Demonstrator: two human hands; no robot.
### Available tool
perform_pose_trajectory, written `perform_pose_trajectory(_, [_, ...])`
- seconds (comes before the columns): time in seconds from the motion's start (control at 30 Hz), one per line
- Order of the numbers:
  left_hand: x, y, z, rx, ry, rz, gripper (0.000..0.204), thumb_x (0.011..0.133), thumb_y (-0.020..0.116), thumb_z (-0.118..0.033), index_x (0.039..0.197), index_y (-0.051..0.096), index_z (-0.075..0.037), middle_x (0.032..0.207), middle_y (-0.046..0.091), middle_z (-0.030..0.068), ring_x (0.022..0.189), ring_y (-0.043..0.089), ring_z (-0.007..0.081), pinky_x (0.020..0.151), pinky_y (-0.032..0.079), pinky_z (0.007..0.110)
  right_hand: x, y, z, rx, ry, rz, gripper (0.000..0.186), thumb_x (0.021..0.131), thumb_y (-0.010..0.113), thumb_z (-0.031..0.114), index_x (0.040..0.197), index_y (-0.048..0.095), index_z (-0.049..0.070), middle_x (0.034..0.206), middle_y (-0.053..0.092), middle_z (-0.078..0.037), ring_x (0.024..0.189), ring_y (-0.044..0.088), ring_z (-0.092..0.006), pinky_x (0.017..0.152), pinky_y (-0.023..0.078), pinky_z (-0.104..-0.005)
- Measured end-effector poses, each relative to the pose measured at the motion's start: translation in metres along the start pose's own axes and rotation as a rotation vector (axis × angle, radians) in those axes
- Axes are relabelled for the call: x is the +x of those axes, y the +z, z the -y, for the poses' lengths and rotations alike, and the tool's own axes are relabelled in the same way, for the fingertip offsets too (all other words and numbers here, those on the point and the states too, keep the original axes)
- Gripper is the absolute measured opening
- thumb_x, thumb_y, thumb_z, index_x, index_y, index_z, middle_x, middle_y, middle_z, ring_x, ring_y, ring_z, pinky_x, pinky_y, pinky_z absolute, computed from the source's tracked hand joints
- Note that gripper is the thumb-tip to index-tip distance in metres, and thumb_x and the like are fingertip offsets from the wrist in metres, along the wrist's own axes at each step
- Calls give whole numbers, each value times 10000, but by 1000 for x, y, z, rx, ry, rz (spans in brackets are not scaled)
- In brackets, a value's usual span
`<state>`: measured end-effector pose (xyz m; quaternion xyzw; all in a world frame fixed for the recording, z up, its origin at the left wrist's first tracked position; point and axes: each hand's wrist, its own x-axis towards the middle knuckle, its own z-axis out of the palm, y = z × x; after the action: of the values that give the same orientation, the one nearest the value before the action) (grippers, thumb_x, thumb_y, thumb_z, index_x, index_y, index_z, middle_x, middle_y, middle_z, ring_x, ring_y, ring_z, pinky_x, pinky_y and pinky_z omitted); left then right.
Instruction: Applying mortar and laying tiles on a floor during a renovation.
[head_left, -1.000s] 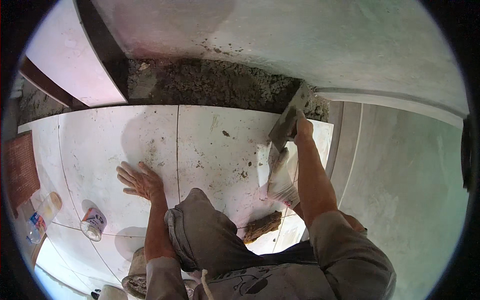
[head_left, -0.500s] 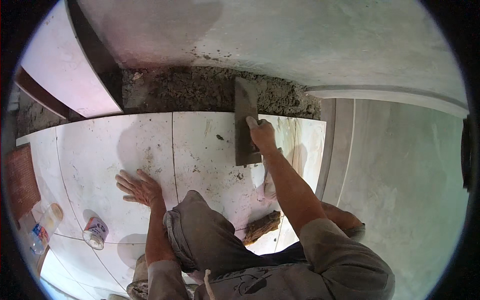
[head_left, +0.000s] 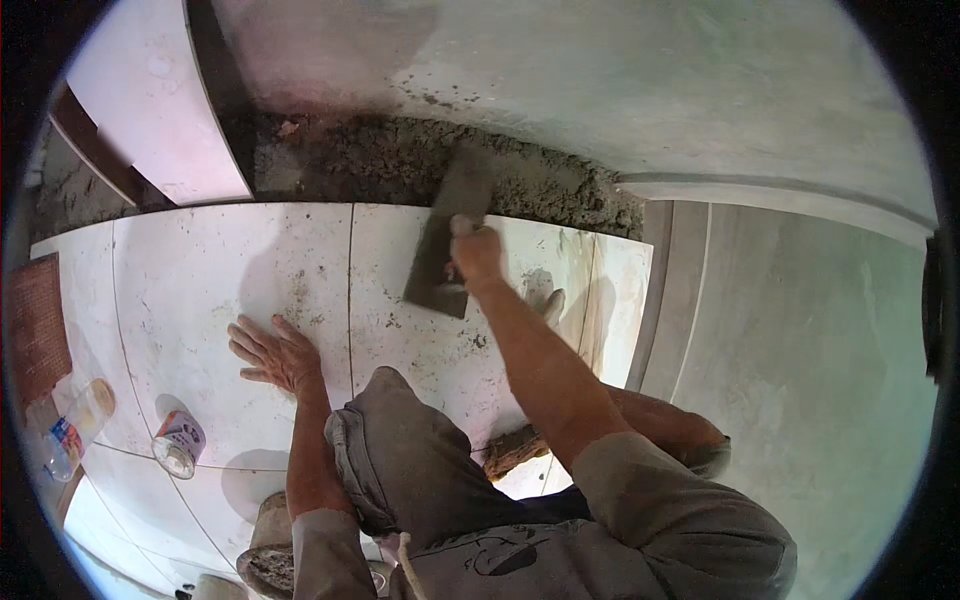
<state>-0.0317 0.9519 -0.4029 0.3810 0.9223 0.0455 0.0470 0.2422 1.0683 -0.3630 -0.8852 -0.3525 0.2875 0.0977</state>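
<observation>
While the right hand is gripping a flat trowel with its fingers curled closely round the handle, the long blade, slightly blurred, is slanting across the edge of the white tiles, its far end reaching over a strip of rough, dark cement just ahead of the grip. Well to the left of the grip, the left hand is holding nothing and is resting palm down, its fingers spread on the tiles.

Far to the left of the grip, a clear bottle is showing a blue and red label, and a white tub is carrying dark purple print; the lettering on both is too small to be read. Below the grip, the shirt is bearing a dark printed shape.

Crumbs are dotting the tiles near the grip. Beyond the cement, a grey wall is rising, spattered near its foot. Right of the grip, a smooth grey-green surface is spreading. Ahead and to the left, a white board is standing.
</observation>
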Motion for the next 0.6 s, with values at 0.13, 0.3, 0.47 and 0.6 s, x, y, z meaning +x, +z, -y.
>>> perform_pose_trajectory(0.13, [1, 2, 3, 27, 14, -14, 624, 931, 344, -477, 1429, 224, -121, 1501, 171, 114, 1392, 123, 291, 1045, 100, 634, -31, -23, 26, -301, -387, 170, 553, 862, 529, 460, 966, 595, -79, 833, 645, -236, 813, 633, -386, 749, 489, -447])
perform_pose_trajectory(0.3, [0, 22, 18, -20, 55, -112, 630, 928, 400, -447, 1442, 210, -137, 1507, 161, 115, 1393, 130, 292, 1025, 84, 663, -42, -79, -8, -57, -472, 257, 560, 803, 607, 441, 964, 594, -96, 856, 596, -284, 872, 600, -335, 743, 454, -442])
perform_pose_trajectory(0.47, [5, 11, 20, -530, -122, 145, 681, 855, 523, -385, 1382, 299, -16, 1470, 237, 172, 1377, 160, 322, 1071, 92, 577, -33, -121, -14, -539, -718, 357, 433, 878, 467, 203, 1282, 480, 48, 1113, 592, -213, 1017, 555, -348, 907, 397, -430])
perform_pose_trajectory(0.6, [13, -70, 30, -978, -342, 129, 431, 854, 553, -355, 1160, 570, -51, 1111, 599, 198, 1042, 562, 356, 917, 433, 388, -60, -111, 23, -249, -373, 508, 505, 819, 621, 407, 1038, 602, -48, 724, 566, -71, 600, 537, -176, 568, 424, -344])
